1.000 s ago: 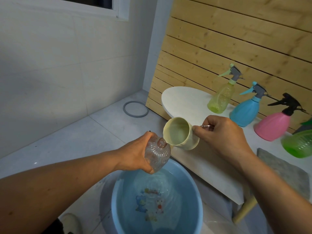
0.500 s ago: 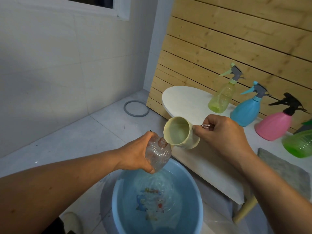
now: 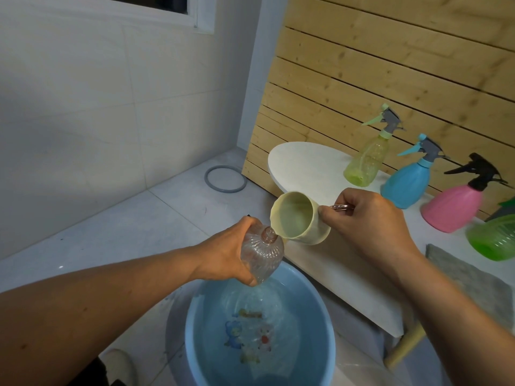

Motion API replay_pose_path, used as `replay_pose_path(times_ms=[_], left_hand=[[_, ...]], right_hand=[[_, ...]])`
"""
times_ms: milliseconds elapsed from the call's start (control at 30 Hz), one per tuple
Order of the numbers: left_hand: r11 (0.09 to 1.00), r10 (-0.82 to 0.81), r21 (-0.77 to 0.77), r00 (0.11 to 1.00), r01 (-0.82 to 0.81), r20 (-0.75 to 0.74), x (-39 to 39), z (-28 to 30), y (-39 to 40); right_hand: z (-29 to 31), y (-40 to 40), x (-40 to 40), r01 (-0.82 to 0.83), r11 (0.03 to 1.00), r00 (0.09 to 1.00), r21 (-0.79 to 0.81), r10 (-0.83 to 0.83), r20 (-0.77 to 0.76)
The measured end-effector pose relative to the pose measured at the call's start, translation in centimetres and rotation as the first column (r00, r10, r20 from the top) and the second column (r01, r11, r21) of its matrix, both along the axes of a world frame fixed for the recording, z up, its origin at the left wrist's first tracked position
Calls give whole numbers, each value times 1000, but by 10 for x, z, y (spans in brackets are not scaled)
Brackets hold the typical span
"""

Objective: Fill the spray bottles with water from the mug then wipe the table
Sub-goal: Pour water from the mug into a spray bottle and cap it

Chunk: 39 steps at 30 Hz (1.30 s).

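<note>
My left hand (image 3: pixel 223 253) grips a clear ribbed bottle (image 3: pixel 263 253) with no spray head, held over a blue basin (image 3: pixel 195 344) of water. My right hand (image 3: pixel 367 227) holds a cream mug (image 3: pixel 298 218) by its metal handle. The mug is tipped on its side, its rim touching the bottle's open neck. On the white table (image 3: pixel 303 165) stand a yellow-green spray bottle (image 3: pixel 365 165), a blue spray bottle (image 3: pixel 407 183), a pink spray bottle (image 3: pixel 457 204) and a green bottle (image 3: pixel 496 240). A grey cloth (image 3: pixel 473 282) lies on the table's near right.
The wooden slat wall (image 3: pixel 390 79) backs the table. A grey ring (image 3: pixel 225 179) lies on the tiled floor near the corner. The table's wooden leg (image 3: pixel 404 349) slants down right of the basin. A white shoe (image 3: pixel 122 366) shows at the bottom left.
The mug has tipped further and come down so its rim meets the bottle's neck. The bottle has stayed over the basin.
</note>
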State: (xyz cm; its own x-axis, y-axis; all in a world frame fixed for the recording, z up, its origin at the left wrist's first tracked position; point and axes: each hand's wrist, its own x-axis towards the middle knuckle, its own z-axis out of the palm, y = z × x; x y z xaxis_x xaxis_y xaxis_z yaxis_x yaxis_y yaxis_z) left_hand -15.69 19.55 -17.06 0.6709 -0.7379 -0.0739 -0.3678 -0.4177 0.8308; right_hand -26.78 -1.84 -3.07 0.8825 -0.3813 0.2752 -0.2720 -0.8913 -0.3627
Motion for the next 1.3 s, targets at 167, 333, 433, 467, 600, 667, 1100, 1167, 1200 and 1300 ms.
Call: replay_pose_path(times_ms=[167, 333, 433, 467, 600, 667, 1100, 1167, 1200, 1300], left_hand=[[1000, -5, -14, 1000, 5, 1, -2, 2, 0], [1000, -5, -25, 1000, 5, -4, -2, 3, 0], [1000, -4, -28, 1000, 4, -3, -3, 3, -1], [1000, -2, -29, 1000, 2, -1, -3, 3, -1], [999, 6, -32, 1000, -6, -4, -3, 3, -1], [999, 3, -33, 1000, -3, -5, -3, 3, -1], [999, -5, -44, 1000, 4, -10, -6, 4, -2], [999, -6, -42, 1000, 6, -8, -6, 4, -2], [999, -6, -42, 1000, 6, -7, -6, 4, -2], [999, -6, -41, 1000, 5, -4, -6, 4, -2]], right_hand=[[1, 1, 0, -1, 1000, 1000, -12, 1, 12], [1, 1, -1, -12, 1000, 1000, -23, 13, 24], [1, 1, -2, -15, 999, 1000, -31, 16, 25], [1, 2, -2, -16, 999, 1000, -33, 17, 25], [1, 2, -2, -16, 999, 999, -48, 17, 31], [1, 2, -2, -15, 999, 999, -53, 17, 34], [2, 4, -4, -21, 997, 999, -69, 25, 48], [2, 5, -5, -25, 997, 999, -76, 28, 45], [2, 6, -5, -25, 997, 999, -78, 28, 45], [3, 6, -5, -24, 996, 999, -83, 27, 42]])
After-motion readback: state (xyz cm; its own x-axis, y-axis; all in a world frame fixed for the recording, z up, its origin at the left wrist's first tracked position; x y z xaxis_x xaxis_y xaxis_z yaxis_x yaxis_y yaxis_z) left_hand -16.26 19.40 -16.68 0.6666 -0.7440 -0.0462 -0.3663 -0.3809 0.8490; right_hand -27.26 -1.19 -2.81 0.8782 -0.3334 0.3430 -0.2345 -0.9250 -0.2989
